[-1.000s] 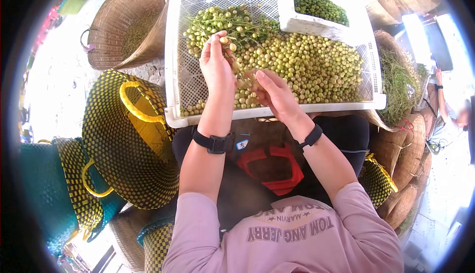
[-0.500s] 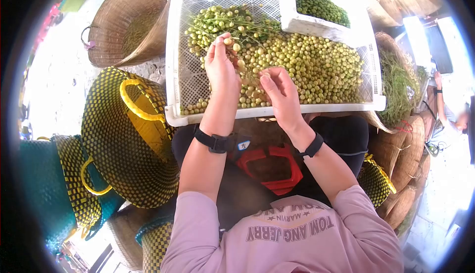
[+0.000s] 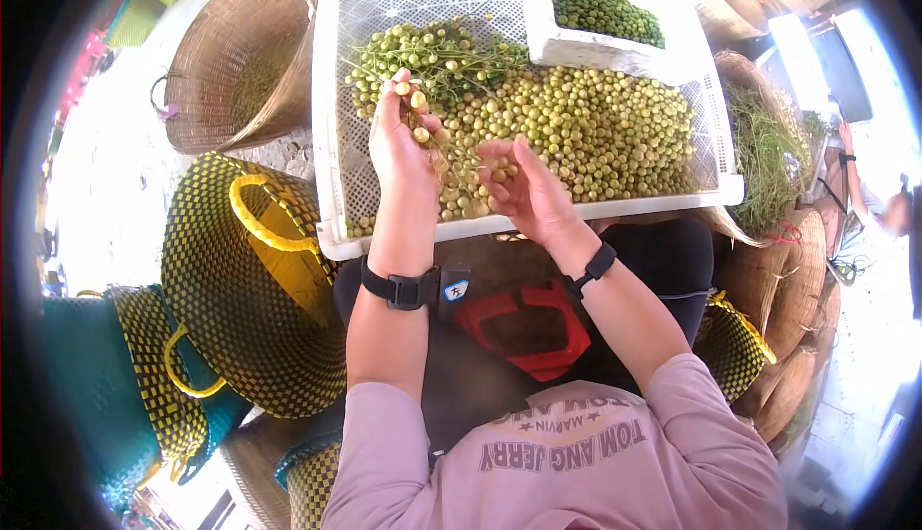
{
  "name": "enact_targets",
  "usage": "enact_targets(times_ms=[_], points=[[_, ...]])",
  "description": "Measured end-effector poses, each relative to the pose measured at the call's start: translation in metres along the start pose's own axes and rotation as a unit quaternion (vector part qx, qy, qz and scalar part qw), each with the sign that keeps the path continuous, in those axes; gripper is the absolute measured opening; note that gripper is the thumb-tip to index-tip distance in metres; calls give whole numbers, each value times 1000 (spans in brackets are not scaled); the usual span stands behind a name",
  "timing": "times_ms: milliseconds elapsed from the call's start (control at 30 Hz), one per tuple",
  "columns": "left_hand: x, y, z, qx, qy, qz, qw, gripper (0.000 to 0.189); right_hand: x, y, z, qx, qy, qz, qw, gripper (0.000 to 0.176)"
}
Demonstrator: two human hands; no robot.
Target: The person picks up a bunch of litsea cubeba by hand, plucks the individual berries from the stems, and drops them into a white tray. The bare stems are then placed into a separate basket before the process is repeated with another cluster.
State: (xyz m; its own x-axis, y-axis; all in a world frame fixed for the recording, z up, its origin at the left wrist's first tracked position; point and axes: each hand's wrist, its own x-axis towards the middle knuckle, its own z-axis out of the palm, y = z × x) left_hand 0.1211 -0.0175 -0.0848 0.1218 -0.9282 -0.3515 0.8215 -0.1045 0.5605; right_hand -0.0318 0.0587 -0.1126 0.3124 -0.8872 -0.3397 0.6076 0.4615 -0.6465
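Observation:
Over the left part of a white mesh tray (image 3: pixel 722 194), my left hand (image 3: pixel 403 141) grips a thin stem bearing a few pale green round fruits (image 3: pixel 420 133). My right hand (image 3: pixel 526 184) is to its right, thumb up and fingers curled apart, above the loose fruits; a few fruits show by its fingertips, and whether it holds them is unclear. Loose yellow-green fruits (image 3: pixel 605 132) cover the tray's middle and right. A heap of fruits still on green stems (image 3: pixel 432 55) lies behind my left hand.
A white foam box (image 3: pixel 615 58) of small dark green fruits stands at the tray's back right. Woven baskets (image 3: pixel 216 69) and a yellow-black basket (image 3: pixel 230 309) flank the tray's left; stems (image 3: pixel 764 146) fill one at right. Another person's arm (image 3: pixel 849 170) shows far right.
My right hand has moved slightly left, and its thumb and fingers have spread from a pinch. My left hand has shifted a little left and turned, with fruits still in it. The view has shifted slightly.

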Motion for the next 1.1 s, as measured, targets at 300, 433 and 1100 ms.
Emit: enact_targets(times_ms=[300,433,1100], points=[[9,8,-9,1,37,35,999,20,-9,-2,-1,7,-7,-51,999,16],[14,9,-11,-10,61,46,997,21,-3,-9,-24,-141,49,-143,979,18],[24,13,-17,-51,82,77,992,20,-28,9,24,-516,3,-196,834,15]])
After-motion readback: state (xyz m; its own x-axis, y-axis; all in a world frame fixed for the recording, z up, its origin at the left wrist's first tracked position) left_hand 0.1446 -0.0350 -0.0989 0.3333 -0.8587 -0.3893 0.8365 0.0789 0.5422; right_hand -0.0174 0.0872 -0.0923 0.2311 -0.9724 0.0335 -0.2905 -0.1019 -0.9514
